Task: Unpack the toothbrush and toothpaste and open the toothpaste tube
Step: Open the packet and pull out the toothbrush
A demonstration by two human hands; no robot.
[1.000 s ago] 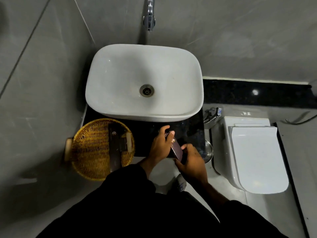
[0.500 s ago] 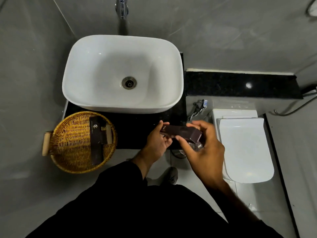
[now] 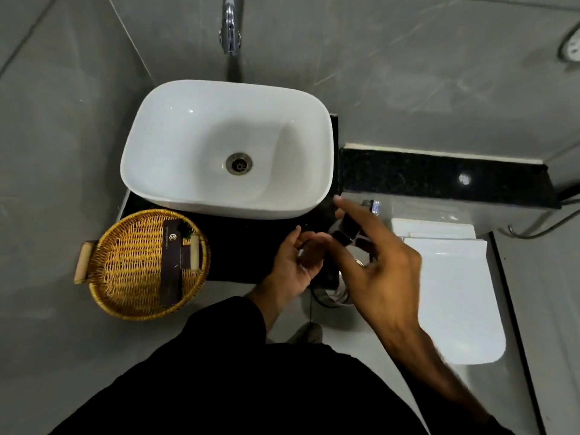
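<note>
My right hand (image 3: 381,271) pinches a small dark carton (image 3: 349,228) between thumb and fingers, right of the sink, over the counter's right end. The carton tilts, and its lower end shows a paler flap. My left hand (image 3: 293,265) is cupped palm up just left of that end, fingers loosely curled, with nothing clearly in it. A second, longer dark carton (image 3: 171,268) lies in the wicker basket (image 3: 125,268). No bare toothbrush or toothpaste tube shows.
A white basin (image 3: 188,146) sits on the black counter (image 3: 244,246) under a chrome tap (image 3: 231,29). The basket overhangs the counter's left end and holds small items. A white toilet (image 3: 455,290) stands to the right, with a steel bin (image 3: 339,293) below my hands.
The carton has turned from lying level between both hands to tilting in my right hand alone. My left hand has come off it and is cupped below. The camera shifted.
</note>
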